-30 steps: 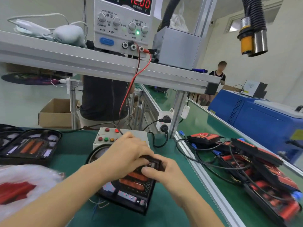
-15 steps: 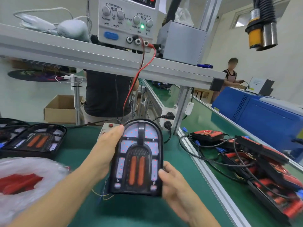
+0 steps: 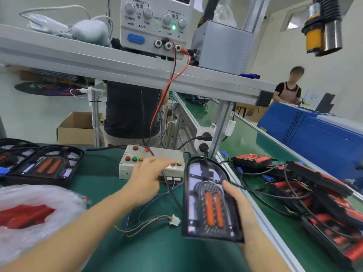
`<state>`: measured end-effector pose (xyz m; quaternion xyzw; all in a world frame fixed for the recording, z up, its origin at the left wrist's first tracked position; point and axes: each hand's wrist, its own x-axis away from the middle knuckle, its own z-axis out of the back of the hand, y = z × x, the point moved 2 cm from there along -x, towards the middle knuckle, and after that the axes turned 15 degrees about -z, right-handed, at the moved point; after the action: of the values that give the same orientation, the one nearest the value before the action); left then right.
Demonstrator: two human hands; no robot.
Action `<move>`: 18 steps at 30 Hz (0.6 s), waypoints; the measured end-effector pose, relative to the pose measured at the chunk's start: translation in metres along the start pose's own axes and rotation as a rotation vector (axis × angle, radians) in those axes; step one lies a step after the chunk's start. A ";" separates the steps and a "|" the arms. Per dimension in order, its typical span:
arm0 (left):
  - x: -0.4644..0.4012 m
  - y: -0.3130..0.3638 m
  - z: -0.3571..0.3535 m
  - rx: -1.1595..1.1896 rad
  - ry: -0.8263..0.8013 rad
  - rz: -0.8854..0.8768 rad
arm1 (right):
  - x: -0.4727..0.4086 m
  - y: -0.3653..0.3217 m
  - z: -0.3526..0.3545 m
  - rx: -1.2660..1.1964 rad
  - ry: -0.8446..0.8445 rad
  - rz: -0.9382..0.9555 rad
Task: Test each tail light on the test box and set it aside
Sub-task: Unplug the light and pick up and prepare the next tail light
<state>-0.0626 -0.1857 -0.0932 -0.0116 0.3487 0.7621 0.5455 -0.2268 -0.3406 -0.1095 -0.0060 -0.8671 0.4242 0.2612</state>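
Two hands are busy over the green worktop [image 3: 161,250]. The right hand [image 3: 238,205] grips a black tail light [image 3: 208,201] from its right side, thumb over the lens, holding it upright and facing the person near the worktop's right edge, just right of the test box [image 3: 153,161]. The left hand [image 3: 146,177] reaches to the box, fingers stretched out over its top by the coloured buttons; motion blur hides whether they touch. A white plug [image 3: 174,220] on thin wires lies loose on the worktop between the arms. On the shelf above, the power supply [image 3: 157,26] reads CURRENT, VOLTAGE, COARSE, FINE, OUTPUT, ON, OFF, GND.
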 end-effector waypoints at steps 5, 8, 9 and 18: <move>0.008 -0.015 -0.019 -0.610 -0.556 -0.217 | 0.001 -0.013 0.016 0.006 0.020 -0.038; 0.000 -0.009 0.000 -0.907 -0.400 -0.431 | -0.005 -0.015 0.026 0.055 0.028 -0.059; -0.002 -0.006 0.010 -0.996 -0.299 -0.481 | -0.006 -0.016 0.029 0.077 0.043 -0.064; 0.075 -0.048 0.063 -0.888 -0.166 -0.444 | -0.028 -0.018 0.073 0.326 0.330 -0.239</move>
<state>-0.0300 -0.0825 -0.1002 -0.2558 -0.0644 0.7009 0.6626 -0.2324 -0.4123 -0.1458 0.0697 -0.7275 0.5177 0.4448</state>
